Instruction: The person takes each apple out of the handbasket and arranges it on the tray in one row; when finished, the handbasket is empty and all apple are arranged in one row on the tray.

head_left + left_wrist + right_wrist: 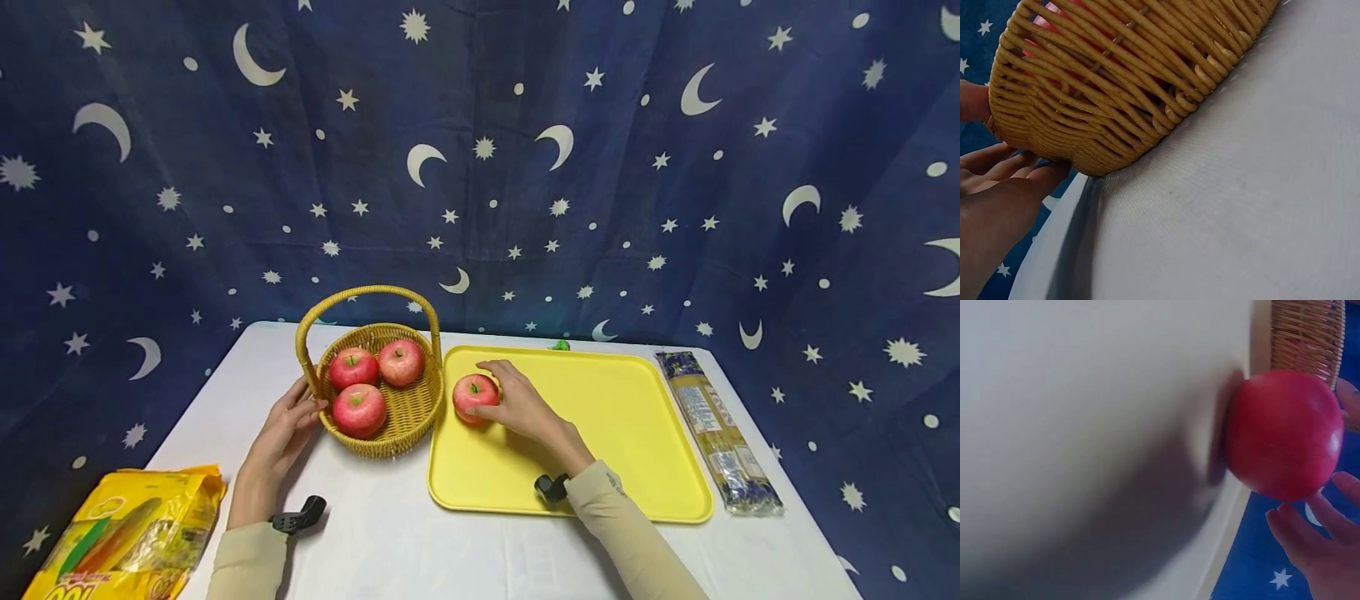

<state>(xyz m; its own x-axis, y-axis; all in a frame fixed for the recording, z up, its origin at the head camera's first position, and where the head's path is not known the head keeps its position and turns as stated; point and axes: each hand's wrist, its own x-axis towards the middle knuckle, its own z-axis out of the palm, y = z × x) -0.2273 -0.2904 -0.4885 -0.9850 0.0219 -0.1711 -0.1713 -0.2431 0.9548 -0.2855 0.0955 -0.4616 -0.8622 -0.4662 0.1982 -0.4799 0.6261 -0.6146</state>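
Observation:
Red apples, one of them here point(360, 411), lie in a round wicker basket point(405, 417) with a tall arched handle. My left hand point(281, 437) holds the basket's left side near the foot of the handle, thumb at the rim and fingers along the outer wall point(1085, 125). Another red apple point(472, 392) sits at the left end of a yellow tray point(592, 433). Around it is my right hand point(525, 408), thumb in front and fingers beyond it. In the right wrist view the fingers point(1297, 540) are spread, loosely beside the apple point(1285, 434).
Along the tray's right side lies a long clear packet point(720, 433) with labels. A yellow bag point(127, 533) is at the front left. A small green thing point(560, 345) shows behind the tray's back edge. Dark blue starry cloth point(487, 167) hangs around the white table point(375, 533).

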